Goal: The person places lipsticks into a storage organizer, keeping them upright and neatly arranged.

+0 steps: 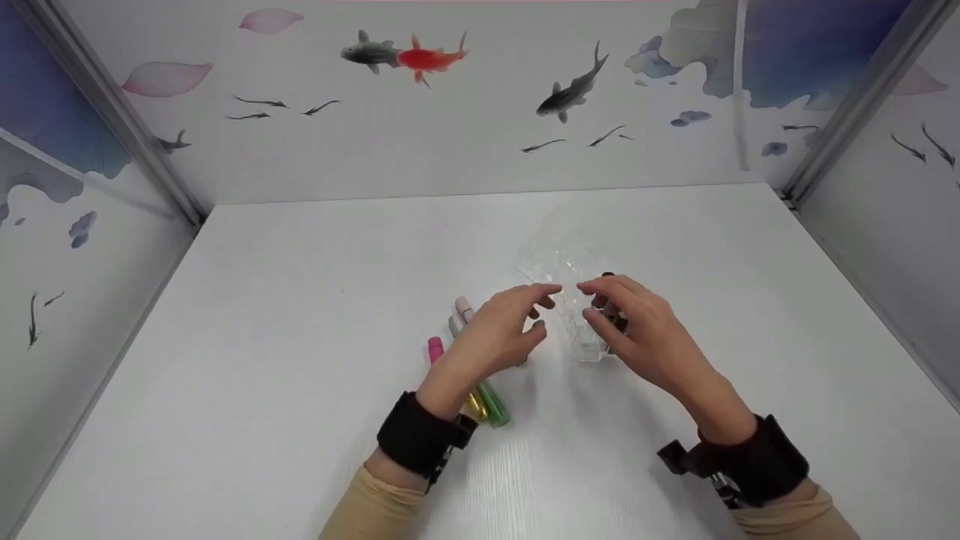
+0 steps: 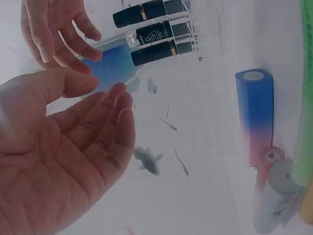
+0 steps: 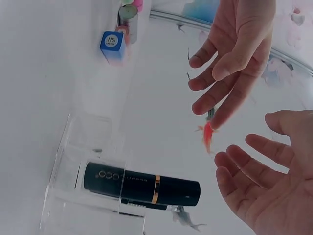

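Over the table, my left hand (image 1: 495, 330) and right hand (image 1: 649, 322) face each other, palms inward, fingers loosely bent, with nothing between them. Under the right hand stands a clear plastic lipstick holder (image 1: 589, 351), partly hidden. In the left wrist view several black lipstick tubes (image 2: 154, 53) stand in its slots; one black lipstick (image 3: 139, 183) with a gold band shows large in the right wrist view, close to the right fingertips. Beneath the left hand and wrist lie a green tube (image 1: 493, 405), a gold tube (image 1: 475, 407) and a pink-capped tube (image 1: 436, 348).
A blue-to-pink square lipstick tube (image 2: 255, 115) lies beside a grey-capped tube (image 2: 285, 178), left of the holder. Behind the holder spreads crinkled clear plastic (image 1: 555, 251). Printed panels (image 1: 465, 150) with fish wall in the white table (image 1: 300, 300) at back and sides.
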Demonstrator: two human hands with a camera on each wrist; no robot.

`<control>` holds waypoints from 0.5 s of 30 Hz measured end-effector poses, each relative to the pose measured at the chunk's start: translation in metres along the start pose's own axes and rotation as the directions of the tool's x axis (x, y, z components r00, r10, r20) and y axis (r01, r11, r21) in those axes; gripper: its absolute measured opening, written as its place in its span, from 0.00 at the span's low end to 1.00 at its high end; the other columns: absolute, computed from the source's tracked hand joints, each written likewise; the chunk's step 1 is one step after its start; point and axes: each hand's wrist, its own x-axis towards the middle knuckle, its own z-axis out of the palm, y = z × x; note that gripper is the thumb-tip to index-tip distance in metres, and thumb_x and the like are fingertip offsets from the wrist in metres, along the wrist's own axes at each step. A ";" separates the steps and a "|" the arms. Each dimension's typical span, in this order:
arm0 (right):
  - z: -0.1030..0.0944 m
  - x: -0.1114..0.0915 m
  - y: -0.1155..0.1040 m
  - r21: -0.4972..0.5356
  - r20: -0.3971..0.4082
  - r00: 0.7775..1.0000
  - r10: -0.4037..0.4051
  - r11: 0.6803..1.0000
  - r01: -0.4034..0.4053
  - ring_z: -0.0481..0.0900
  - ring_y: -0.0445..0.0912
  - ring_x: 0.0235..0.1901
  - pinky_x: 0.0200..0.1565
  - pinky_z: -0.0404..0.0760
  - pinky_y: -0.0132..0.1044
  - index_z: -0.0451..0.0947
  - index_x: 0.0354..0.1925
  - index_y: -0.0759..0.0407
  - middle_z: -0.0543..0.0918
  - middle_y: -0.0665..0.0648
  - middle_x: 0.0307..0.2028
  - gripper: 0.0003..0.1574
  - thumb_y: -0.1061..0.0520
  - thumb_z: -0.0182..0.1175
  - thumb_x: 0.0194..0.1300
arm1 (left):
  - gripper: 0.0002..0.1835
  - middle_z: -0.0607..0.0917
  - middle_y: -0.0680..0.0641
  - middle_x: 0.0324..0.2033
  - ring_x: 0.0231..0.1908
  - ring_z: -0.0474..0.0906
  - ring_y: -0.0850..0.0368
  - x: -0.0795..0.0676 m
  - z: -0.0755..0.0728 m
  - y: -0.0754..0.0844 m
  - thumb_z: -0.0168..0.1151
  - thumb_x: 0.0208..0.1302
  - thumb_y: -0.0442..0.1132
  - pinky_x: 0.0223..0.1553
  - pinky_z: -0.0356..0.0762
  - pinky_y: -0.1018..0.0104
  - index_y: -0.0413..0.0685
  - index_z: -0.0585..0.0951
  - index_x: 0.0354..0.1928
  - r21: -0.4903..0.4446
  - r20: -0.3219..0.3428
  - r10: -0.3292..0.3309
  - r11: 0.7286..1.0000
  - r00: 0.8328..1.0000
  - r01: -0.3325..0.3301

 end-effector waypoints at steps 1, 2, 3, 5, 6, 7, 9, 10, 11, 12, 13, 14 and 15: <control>0.002 0.001 -0.001 0.008 0.018 1.000 0.000 1.000 0.000 0.81 0.41 0.34 0.35 0.82 0.32 0.80 0.54 0.60 0.84 0.53 0.42 0.18 0.63 0.64 0.66 | 0.26 0.83 0.46 0.57 0.55 0.81 0.52 -0.001 -0.002 -0.003 0.57 0.70 0.33 0.61 0.78 0.59 0.50 0.71 0.69 0.013 -0.006 -0.011 1.000 1.000 0.011; 0.005 0.002 -0.003 0.013 0.039 0.999 0.004 1.000 -0.005 0.81 0.41 0.33 0.35 0.82 0.32 0.81 0.53 0.60 0.85 0.53 0.41 0.16 0.62 0.65 0.66 | 0.26 0.83 0.46 0.57 0.55 0.81 0.52 -0.003 -0.003 -0.006 0.58 0.70 0.33 0.60 0.79 0.58 0.50 0.71 0.69 0.031 -0.013 -0.022 0.999 1.000 0.022; 0.007 0.003 -0.004 0.019 0.065 0.998 0.011 1.000 -0.013 0.82 0.41 0.33 0.34 0.82 0.32 0.81 0.51 0.60 0.85 0.53 0.40 0.15 0.61 0.65 0.66 | 0.25 0.84 0.46 0.56 0.55 0.81 0.51 -0.004 -0.004 -0.009 0.58 0.70 0.33 0.60 0.79 0.58 0.50 0.72 0.68 0.050 -0.023 -0.032 0.998 0.999 0.033; 0.012 0.005 -0.006 0.028 0.131 0.991 0.026 0.999 -0.030 0.83 0.42 0.33 0.34 0.82 0.33 0.82 0.50 0.60 0.87 0.53 0.39 0.13 0.60 0.64 0.67 | 0.24 0.84 0.46 0.56 0.56 0.81 0.50 -0.005 -0.006 -0.014 0.60 0.69 0.33 0.59 0.80 0.56 0.49 0.73 0.67 0.098 -0.045 -0.051 0.994 0.998 0.055; 0.015 0.006 -0.007 0.034 0.168 0.985 0.035 0.999 -0.042 0.84 0.43 0.34 0.35 0.82 0.34 0.82 0.49 0.60 0.87 0.53 0.39 0.13 0.59 0.64 0.67 | 0.24 0.84 0.46 0.56 0.56 0.80 0.50 -0.005 -0.006 -0.017 0.60 0.68 0.32 0.59 0.80 0.56 0.49 0.74 0.66 0.122 -0.054 -0.061 0.990 0.997 0.067; 0.018 0.008 -0.008 0.040 0.203 0.978 0.043 0.998 -0.052 0.84 0.44 0.35 0.36 0.84 0.35 0.82 0.48 0.60 0.87 0.53 0.39 0.12 0.58 0.64 0.67 | 0.24 0.84 0.46 0.56 0.57 0.80 0.49 -0.005 -0.006 -0.019 0.61 0.68 0.32 0.58 0.80 0.56 0.49 0.74 0.65 0.151 -0.064 -0.063 0.986 0.996 0.072; 0.023 0.011 -0.010 0.052 0.268 0.962 0.053 0.996 -0.069 0.85 0.46 0.35 0.37 0.85 0.37 0.82 0.47 0.60 0.88 0.55 0.39 0.12 0.57 0.64 0.68 | 0.24 0.84 0.45 0.56 0.57 0.79 0.48 -0.004 -0.005 -0.023 0.62 0.67 0.31 0.58 0.80 0.55 0.48 0.75 0.64 0.204 -0.079 -0.069 0.975 0.994 0.084; 0.027 0.013 -0.011 0.057 0.292 0.955 0.054 0.996 -0.073 0.86 0.46 0.35 0.38 0.86 0.40 0.82 0.47 0.61 0.88 0.56 0.39 0.12 0.57 0.64 0.68 | 0.24 0.83 0.44 0.56 0.57 0.79 0.48 -0.003 -0.004 -0.025 0.62 0.66 0.31 0.59 0.80 0.56 0.47 0.76 0.64 0.231 -0.082 -0.074 0.969 0.994 0.091; 0.030 0.014 -0.012 0.060 0.310 0.949 0.056 0.995 -0.078 0.86 0.47 0.35 0.39 0.86 0.41 0.82 0.47 0.61 0.87 0.57 0.39 0.12 0.56 0.64 0.67 | 0.24 0.83 0.44 0.57 0.57 0.79 0.47 -0.002 -0.003 -0.027 0.63 0.66 0.31 0.59 0.80 0.56 0.47 0.76 0.64 0.255 -0.081 -0.083 0.961 0.993 0.102; 0.032 0.016 -0.013 0.057 0.322 0.945 0.059 0.995 -0.081 0.86 0.48 0.35 0.39 0.86 0.42 0.82 0.46 0.62 0.87 0.57 0.38 0.12 0.56 0.64 0.67 | 0.24 0.83 0.43 0.57 0.57 0.80 0.47 -0.001 -0.001 -0.029 0.63 0.66 0.31 0.59 0.80 0.56 0.47 0.76 0.63 0.279 -0.081 -0.093 0.954 0.992 0.112; 0.035 0.018 -0.015 0.050 0.329 0.942 0.061 0.995 -0.082 0.86 0.48 0.35 0.40 0.86 0.42 0.82 0.46 0.62 0.87 0.58 0.38 0.12 0.56 0.64 0.67 | 0.23 0.83 0.43 0.57 0.57 0.80 0.47 0.000 0.001 -0.030 0.63 0.66 0.31 0.59 0.80 0.56 0.47 0.77 0.63 0.302 -0.080 -0.106 0.945 0.991 0.125; 0.038 0.020 -0.017 0.043 0.334 0.940 0.068 0.995 -0.087 0.86 0.48 0.35 0.40 0.86 0.42 0.82 0.45 0.62 0.88 0.58 0.38 0.12 0.56 0.65 0.66 | 0.23 0.83 0.43 0.57 0.57 0.80 0.47 0.001 0.003 -0.032 0.62 0.66 0.31 0.60 0.80 0.56 0.47 0.77 0.63 0.321 -0.074 -0.124 0.936 0.989 0.142; 0.041 0.022 -0.019 0.032 0.339 0.937 0.081 0.995 -0.097 0.86 0.49 0.35 0.40 0.86 0.43 0.82 0.45 0.62 0.88 0.58 0.38 0.12 0.56 0.65 0.66 | 0.22 0.83 0.43 0.57 0.57 0.80 0.47 0.002 0.005 -0.034 0.62 0.67 0.32 0.61 0.79 0.56 0.47 0.78 0.62 0.338 -0.068 -0.143 0.928 0.987 0.157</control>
